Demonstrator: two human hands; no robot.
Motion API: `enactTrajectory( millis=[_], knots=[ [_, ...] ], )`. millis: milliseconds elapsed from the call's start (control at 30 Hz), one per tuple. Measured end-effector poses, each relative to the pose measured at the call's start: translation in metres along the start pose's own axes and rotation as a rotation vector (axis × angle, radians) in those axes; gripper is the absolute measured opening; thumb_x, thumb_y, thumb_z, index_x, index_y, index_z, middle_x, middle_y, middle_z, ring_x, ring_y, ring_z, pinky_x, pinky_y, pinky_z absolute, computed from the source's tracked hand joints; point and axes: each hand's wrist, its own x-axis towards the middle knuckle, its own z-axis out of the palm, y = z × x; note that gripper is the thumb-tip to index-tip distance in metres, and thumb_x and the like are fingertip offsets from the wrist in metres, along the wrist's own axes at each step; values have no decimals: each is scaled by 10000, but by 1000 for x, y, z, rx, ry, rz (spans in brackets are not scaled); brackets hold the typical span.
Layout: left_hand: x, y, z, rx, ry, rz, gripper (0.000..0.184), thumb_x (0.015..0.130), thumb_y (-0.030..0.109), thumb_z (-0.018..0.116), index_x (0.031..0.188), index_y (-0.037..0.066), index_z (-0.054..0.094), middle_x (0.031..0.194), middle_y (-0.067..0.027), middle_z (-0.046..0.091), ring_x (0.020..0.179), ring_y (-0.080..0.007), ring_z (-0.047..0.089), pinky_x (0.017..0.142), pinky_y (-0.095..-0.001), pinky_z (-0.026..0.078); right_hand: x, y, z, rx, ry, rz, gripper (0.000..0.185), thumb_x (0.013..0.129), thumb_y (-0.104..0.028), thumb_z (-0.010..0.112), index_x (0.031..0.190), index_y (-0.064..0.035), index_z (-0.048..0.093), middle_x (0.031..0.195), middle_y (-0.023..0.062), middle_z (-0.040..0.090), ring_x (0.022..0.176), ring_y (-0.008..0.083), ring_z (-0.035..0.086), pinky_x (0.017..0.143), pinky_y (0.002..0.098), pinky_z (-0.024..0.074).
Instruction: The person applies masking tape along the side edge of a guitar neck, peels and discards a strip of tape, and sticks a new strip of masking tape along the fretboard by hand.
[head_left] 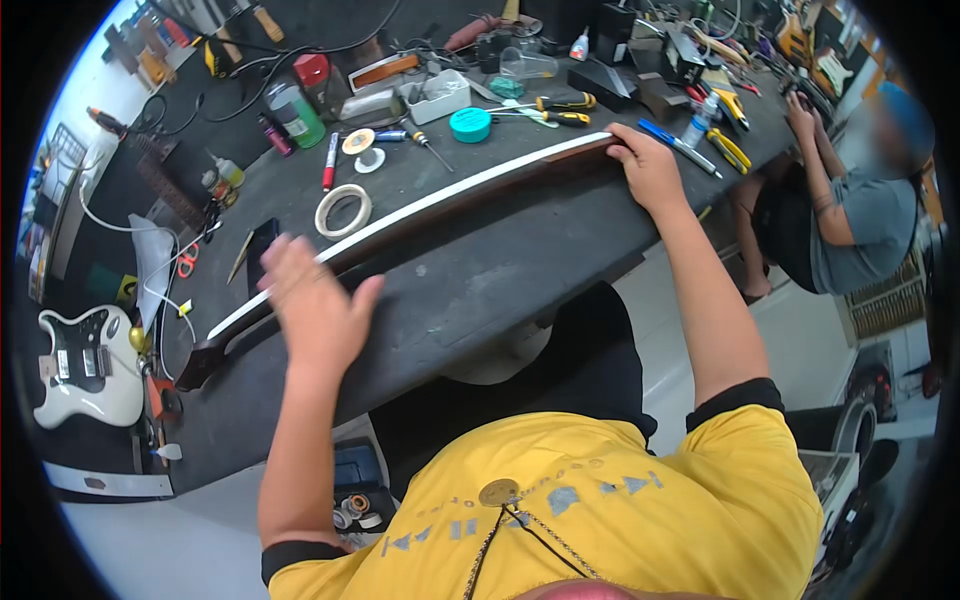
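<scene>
A long dark guitar neck [400, 240] with a white strip along its upper edge stretches diagonally over the workbench, its headstock [203, 362] at the lower left. My right hand [645, 168] wraps round its far right end, fingers over the top and thumb on the near side. Over the left part of the neck is my left hand [315, 305], slightly blurred, fingers stretched out and thumb apart. Whether its palm touches the strip I cannot tell. Just behind the neck lie a roll of masking tape [343, 211] and a dark phone-like slab [263, 250].
The dark workbench [480, 285] carries a red marker [330, 162], a teal tin [470, 125], screwdrivers [565, 101], a blue pen [680, 149], yellow-handled pliers [730, 150] and orange scissors [188, 260]. A white guitar body [90, 368] is at far left. Another person [860, 210] sits at right.
</scene>
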Motion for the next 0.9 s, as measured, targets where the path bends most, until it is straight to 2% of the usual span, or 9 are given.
enactTrajectory(
  millis=[67,100,233,400,600,700,733,833,900],
  knots=[
    [37,62,-19,-128,-46,244,1144,981,609,780,1662,-190,327,1772,-372,307,1707,-509,192,1374,-613,173,-1,-2,1,4,-2,10,341,1028,-164,785,1351,-58,764,1250,188,803,1146,378,768,987,424,590],
    [50,84,4,-200,60,345,1162,995,649,742,1678,-183,304,1790,-363,282,1721,-491,169,1386,-597,161,-1,-2,1,4,-9,20,338,1030,-163,782,1350,-55,765,1246,188,804,1139,379,769,981,426,592],
    [101,182,12,-201,87,619,1177,990,745,676,1697,-135,342,1811,-339,268,1727,-456,196,1392,-588,184,-2,0,0,38,19,-6,318,1042,-159,766,1343,-56,768,1231,188,807,1117,379,775,957,432,597],
    [119,211,13,-199,108,658,1157,984,742,680,1704,-105,359,1818,-311,280,1719,-446,231,1378,-594,227,-2,-4,-4,-14,-12,7,322,1044,-171,762,1353,-80,754,1229,167,807,1122,382,769,948,430,597],
    [89,154,5,-117,68,604,1101,998,720,669,1754,-6,334,1863,-186,264,1738,-331,232,1384,-604,189,-1,2,-4,-17,-25,-19,343,1034,-135,784,1366,-69,733,1198,159,809,1069,317,783,939,383,590],
    [69,107,3,-112,25,560,1119,985,684,707,1774,9,290,1873,-174,244,1746,-330,202,1394,-594,158,1,-2,-5,28,-52,26,320,1042,-177,765,1350,-90,751,1213,156,809,1102,370,767,949,428,587],
    [60,89,3,-100,14,542,1128,981,668,723,1779,10,271,1875,-174,237,1748,-332,195,1398,-588,145,1,-6,-8,-4,-73,50,339,1036,-150,791,1359,-58,744,1202,164,806,1065,311,778,953,371,586],
    [30,30,-3,-90,-44,455,1152,964,566,793,1794,17,214,1875,-181,227,1750,-352,176,1406,-564,124,0,-3,-5,16,-16,-18,313,1040,-177,772,1339,-87,756,1199,174,806,1098,374,768,942,428,589],
    [7,-13,-6,-92,-56,366,1128,974,507,801,1796,17,205,1874,-187,225,1748,-364,178,1405,-556,131,1,3,-2,29,-17,1,333,1031,-202,797,1346,-100,761,1186,185,801,1088,378,770,941,417,587]
  ],
)
